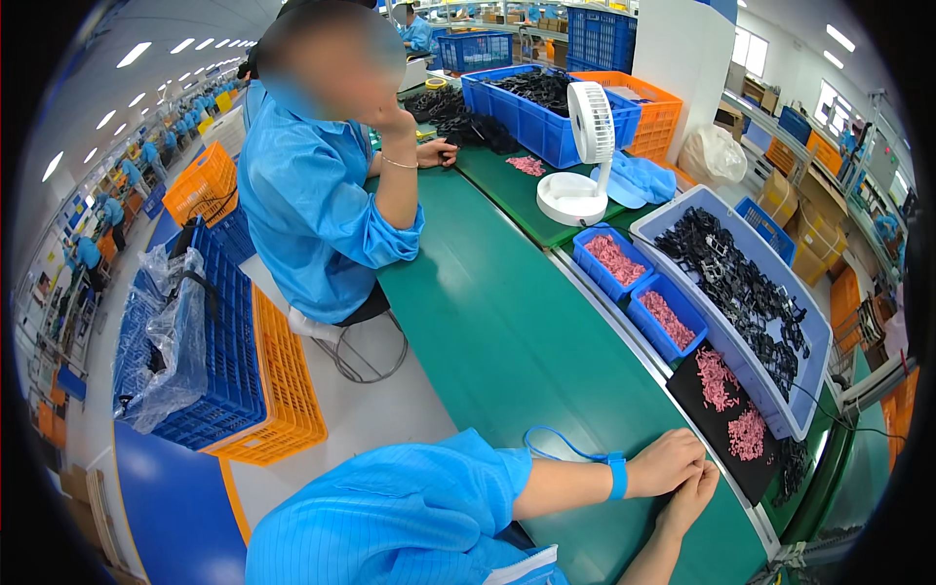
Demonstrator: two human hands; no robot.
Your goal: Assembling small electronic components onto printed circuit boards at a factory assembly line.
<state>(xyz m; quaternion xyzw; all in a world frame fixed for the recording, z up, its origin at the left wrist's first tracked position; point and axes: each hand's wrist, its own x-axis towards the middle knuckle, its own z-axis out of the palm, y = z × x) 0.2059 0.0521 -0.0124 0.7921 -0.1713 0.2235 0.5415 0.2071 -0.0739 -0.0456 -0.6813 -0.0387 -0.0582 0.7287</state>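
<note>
Black mat (704, 414) edge touches both hands (682, 478), green table (507, 341) open beside.

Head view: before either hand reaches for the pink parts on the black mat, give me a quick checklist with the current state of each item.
1. Left hand free: cannot tell; it lies on the green belt against the right hand, fingers curled together, so a small part could be hidden.
2. Right hand free: cannot tell, same reason.
3. Pink parts within reach: ok; two heaps lie on the black mat just beyond the fingertips.
4. Black parts stocked: ok; the grey tray is well filled.
5. Blue wrist strap on: ok, on the left wrist with its cord attached.
6. Path clear: ok; nothing lies between hands and mat.
</note>
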